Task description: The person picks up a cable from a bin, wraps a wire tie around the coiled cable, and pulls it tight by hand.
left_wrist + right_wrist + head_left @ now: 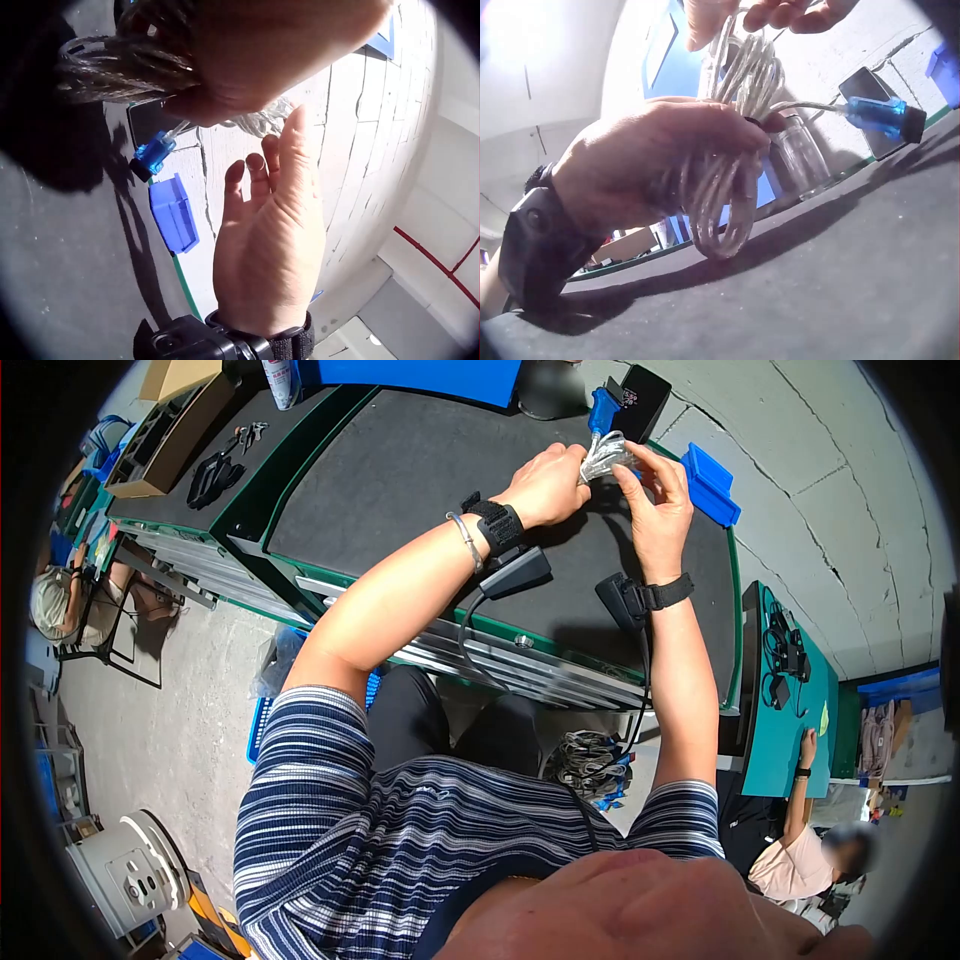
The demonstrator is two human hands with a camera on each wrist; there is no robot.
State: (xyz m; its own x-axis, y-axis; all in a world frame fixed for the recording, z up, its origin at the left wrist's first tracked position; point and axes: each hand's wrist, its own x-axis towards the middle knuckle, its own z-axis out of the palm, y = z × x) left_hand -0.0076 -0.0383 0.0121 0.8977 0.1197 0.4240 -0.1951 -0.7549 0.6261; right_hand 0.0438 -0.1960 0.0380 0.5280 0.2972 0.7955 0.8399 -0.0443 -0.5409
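Observation:
A clear-jacketed cable (pixel 605 458) is gathered in a long coil above the dark worktop mat (pixel 400 470). My left hand (pixel 545 485) grips the coil round its middle, and loops (pixel 721 214) hang below that fist in the right wrist view. On a short free length, a blue connector (pixel 877 116) with a dark end sticks out to the side. My right hand (pixel 660 510) is at the coil's other end, thumb and fingertips on either side of the strands. Its remaining fingers (pixel 256 169) are loosely bent in the left wrist view.
Beyond the hands stand a black box (pixel 645 402) and a blue bin (pixel 710 485). A cardboard box (pixel 165 435) and small tools (pixel 215 475) lie at the left. More bundled cables (pixel 590 765) are below the bench. Another person (pixel 800 860) works at a green table (pixel 790 710).

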